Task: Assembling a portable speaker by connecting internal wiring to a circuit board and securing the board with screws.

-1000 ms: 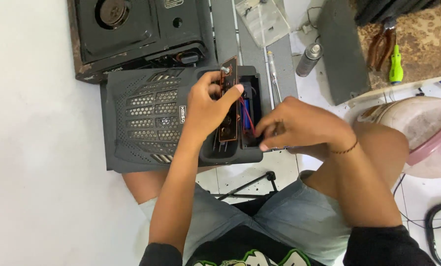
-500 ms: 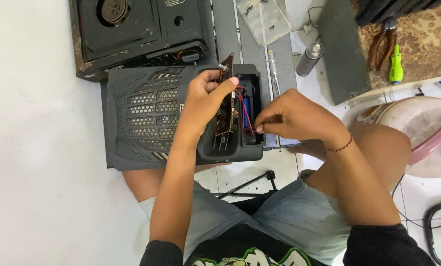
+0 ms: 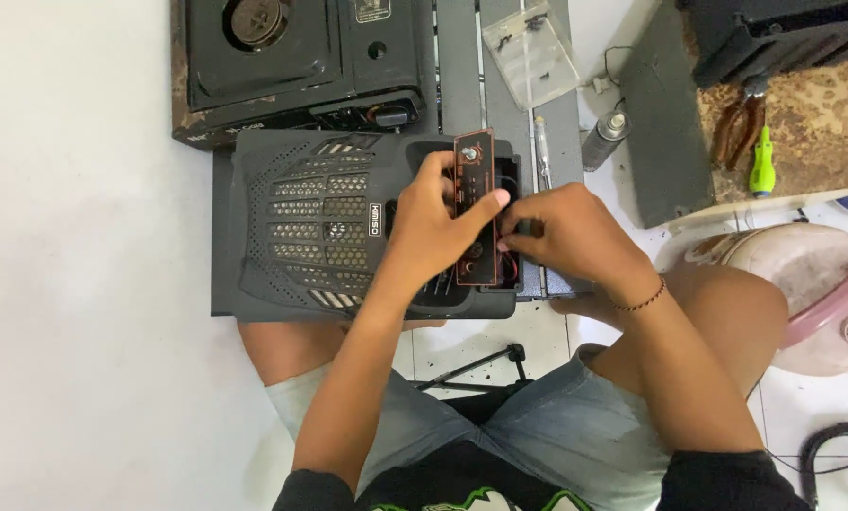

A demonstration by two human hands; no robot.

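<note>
the speaker cabinet (image 3: 320, 227) lies flat on the white floor, dark grey plastic with a honeycomb grille. at its open end the left hand (image 3: 433, 227) grips a narrow black control panel (image 3: 476, 203) with red edging, tilted up out of its slot. the right hand (image 3: 566, 232) pinches something small beside it; i cannot tell what.

Black sleeves, denim shorts, beaded bracelet (image 3: 640, 305).
</note>
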